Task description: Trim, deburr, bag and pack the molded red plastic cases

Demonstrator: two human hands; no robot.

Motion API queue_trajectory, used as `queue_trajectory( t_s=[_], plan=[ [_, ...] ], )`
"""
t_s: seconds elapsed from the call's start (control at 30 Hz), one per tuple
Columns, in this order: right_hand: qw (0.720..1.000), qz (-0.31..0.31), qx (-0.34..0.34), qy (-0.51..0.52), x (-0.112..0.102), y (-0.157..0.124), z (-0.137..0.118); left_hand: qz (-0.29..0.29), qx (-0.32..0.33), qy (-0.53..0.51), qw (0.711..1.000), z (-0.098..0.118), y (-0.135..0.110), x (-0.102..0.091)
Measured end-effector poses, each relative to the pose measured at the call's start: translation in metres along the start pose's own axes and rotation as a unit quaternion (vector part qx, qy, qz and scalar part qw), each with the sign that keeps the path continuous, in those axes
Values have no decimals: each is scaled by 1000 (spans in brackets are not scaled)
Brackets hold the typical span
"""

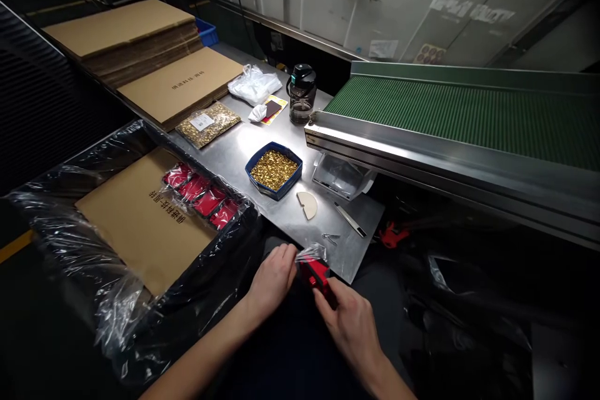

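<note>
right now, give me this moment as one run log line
left hand: pinching clear plastic | right hand: holding red-and-black object | on table: gold-coloured pieces in blue tray

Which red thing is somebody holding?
The red-and-black one, in the person's right hand. The row of red pieces sits in the black-lined box, and the red-orange thing is off to the right, with no hand on it.

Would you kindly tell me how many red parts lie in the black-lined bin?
4 red parts show, in a row beside the table: one at the far end, two midway, one nearest the left hand. More may be hidden.
</note>
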State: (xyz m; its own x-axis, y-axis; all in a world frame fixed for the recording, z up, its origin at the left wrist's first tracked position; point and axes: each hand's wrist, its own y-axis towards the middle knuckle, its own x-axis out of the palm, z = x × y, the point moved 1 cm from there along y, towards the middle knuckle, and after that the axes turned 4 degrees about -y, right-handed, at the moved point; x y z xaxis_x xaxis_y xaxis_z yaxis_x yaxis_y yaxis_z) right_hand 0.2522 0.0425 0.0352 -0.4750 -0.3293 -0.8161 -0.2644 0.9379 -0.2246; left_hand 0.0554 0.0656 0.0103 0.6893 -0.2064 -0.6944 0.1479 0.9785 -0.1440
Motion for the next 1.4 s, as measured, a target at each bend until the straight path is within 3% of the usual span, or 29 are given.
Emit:
queue_trajectory(
  t_s=[0.17, 0.3, 0.4, 0.5, 0.7, 0.87, 0.97, 1.07, 1.23, 1.4],
  plan=[
    [999, -7, 20, 36, -3, 2, 4, -44, 31, -101, 993, 10, 3, -6],
    [989, -105, -8, 107, -12, 13, 4, -88, 109, -171, 975, 28, 1, -10],
    [964, -185, -17, 189, -24, 24, 5, -117, 174, -177, 962, 34, 0, -10],
    [919, -263, -7, 295, -34, 35, 13, -125, 193, -226, 947, 33, 0, -16],
    [836, -282, 74, 465, -23, 53, 41, -184, 106, -459, 863, 27, -1, -21],
    [802, -317, 88, 498, -1, 37, 56, -84, -125, -605, 782, -1, -6, 12],
    [806, -334, 62, 484, 5, 17, 55, -68, -187, -620, 759, -15, -17, 31],
    [837, -300, 51, 454, 11, 3, 50, -76, -237, -637, 730, -18, -30, 37],
    [912, -222, 32, 344, 11, 4, 39, -109, -262, -656, 699, -13, -42, 25],
    [934, -219, -44, 278, -5, 19, 26, -168, -247, -670, 679, -17, -36, 9]
  ],
)
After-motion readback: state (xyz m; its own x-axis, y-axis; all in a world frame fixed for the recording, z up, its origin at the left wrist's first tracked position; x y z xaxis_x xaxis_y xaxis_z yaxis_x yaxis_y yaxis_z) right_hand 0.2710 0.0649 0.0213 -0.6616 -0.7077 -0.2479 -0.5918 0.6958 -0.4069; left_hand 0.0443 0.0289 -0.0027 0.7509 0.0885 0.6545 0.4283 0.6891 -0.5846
